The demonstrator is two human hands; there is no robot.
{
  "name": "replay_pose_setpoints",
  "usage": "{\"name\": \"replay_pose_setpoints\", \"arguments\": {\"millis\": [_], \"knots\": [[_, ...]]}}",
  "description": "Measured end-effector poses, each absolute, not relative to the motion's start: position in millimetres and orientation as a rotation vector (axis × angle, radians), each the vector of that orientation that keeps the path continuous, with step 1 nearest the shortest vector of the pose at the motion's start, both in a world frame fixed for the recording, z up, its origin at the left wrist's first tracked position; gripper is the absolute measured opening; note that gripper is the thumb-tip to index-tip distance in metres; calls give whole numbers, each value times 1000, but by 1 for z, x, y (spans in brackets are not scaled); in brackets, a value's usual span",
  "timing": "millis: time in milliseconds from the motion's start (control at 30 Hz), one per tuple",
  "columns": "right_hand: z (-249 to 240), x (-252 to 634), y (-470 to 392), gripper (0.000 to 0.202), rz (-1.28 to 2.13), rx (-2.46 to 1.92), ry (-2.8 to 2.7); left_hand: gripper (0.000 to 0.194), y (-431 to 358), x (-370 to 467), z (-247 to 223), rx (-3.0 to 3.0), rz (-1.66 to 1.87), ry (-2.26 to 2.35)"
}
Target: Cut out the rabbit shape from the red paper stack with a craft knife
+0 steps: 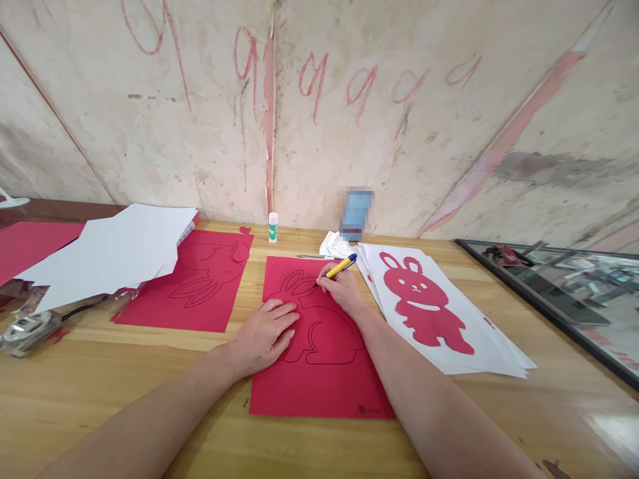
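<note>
A red sheet (319, 392) with a rabbit outlined in dark lines lies on the wooden table before me. My right hand (340, 286) is closed round a yellow pen (340, 267) with a dark blue end, its tip at the rabbit's ears. Flat on the sheet's left part rests my left hand (264, 336), fingers a little apart, holding nothing. To the left lies another red sheet (200, 313) with a rabbit outline. On the right, a red rabbit cut-out (417, 286) sits on white sheets (459, 368).
A glue stick (273, 227) stands near the wall, with a crumpled white tissue (335, 244) and a blurred blue object (356, 214) to its right. White papers (124, 246) and a tape dispenser (30, 330) are at left. A dark-framed glass panel (539, 303) lies at right.
</note>
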State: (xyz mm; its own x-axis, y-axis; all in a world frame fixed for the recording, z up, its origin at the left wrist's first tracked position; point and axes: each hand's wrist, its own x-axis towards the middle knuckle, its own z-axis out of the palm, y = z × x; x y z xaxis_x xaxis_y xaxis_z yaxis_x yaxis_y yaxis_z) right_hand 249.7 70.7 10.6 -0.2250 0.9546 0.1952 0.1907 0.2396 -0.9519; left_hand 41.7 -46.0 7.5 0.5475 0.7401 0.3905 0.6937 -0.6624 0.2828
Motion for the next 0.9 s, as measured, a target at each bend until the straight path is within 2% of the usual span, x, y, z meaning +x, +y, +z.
{"name": "replay_pose_setpoints", "arguments": {"millis": [900], "knots": [[8,251,71,9,1145,-1033,-1693,32,-46,41,8,2683,729,1245]]}}
